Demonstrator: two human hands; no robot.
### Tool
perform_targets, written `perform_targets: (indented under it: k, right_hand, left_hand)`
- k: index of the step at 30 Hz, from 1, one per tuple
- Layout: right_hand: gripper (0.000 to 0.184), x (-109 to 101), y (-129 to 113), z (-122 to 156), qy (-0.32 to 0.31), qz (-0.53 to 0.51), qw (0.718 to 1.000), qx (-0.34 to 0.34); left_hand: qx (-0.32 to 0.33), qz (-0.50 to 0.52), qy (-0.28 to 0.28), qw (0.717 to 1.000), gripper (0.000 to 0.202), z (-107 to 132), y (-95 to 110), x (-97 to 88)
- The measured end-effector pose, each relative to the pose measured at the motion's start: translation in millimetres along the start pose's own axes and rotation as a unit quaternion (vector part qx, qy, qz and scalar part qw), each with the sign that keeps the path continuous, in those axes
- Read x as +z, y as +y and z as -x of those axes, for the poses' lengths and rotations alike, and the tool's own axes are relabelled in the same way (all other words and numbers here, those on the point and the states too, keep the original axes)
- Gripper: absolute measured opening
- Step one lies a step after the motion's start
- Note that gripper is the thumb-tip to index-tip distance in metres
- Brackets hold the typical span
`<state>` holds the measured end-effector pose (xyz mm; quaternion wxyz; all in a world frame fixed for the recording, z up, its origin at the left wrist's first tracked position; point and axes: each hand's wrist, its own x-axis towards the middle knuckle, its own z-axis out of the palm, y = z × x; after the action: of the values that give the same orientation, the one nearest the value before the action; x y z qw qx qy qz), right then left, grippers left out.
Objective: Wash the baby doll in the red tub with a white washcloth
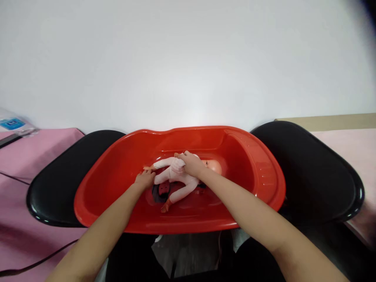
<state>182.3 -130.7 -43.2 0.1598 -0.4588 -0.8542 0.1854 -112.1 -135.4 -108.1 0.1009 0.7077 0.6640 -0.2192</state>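
A baby doll (176, 180) in a pale pink suit lies on its side in a red plastic tub (258, 176), head toward the right. My right hand (191, 163) rests on the doll's upper body, fingers curled into the pink fabric near its arm. My left hand (144, 181) is at the doll's lower body, fingers closed on the suit by its leg. The doll's bare foot (165, 206) points toward me. Something dark with red (161, 191) lies under the doll on the tub floor.
The tub sits on a black oval tray or stand (320, 176) that sticks out on both sides. Pink cloth (20, 164) covers the surface at left, with a dark cable (38, 261) across it and a plastic packet (13, 123) at the far left. A white wall is behind.
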Motion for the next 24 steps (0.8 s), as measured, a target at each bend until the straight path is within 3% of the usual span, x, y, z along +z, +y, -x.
perform_targets:
  k: [13, 18, 24]
  right_hand:
    - [0.042, -9, -1, 0, -0.022, 0.05, 0.998, -0.031]
    - [0.03, -14, 0, -2, -0.042, 0.11, 0.992, -0.04]
    - [0.032, -18, -1, -1, -0.052, 0.13, 0.989, -0.038]
  left_hand:
    - [-0.013, 0.001, -0.029, 1.0, 0.071, -6, 0, -1.8]
    - [0.004, 0.013, -0.021, 1.0, 0.064, -6, 1, -2.8]
    - [0.024, 0.036, 0.006, 0.999, 0.053, -14, -1, 5.7]
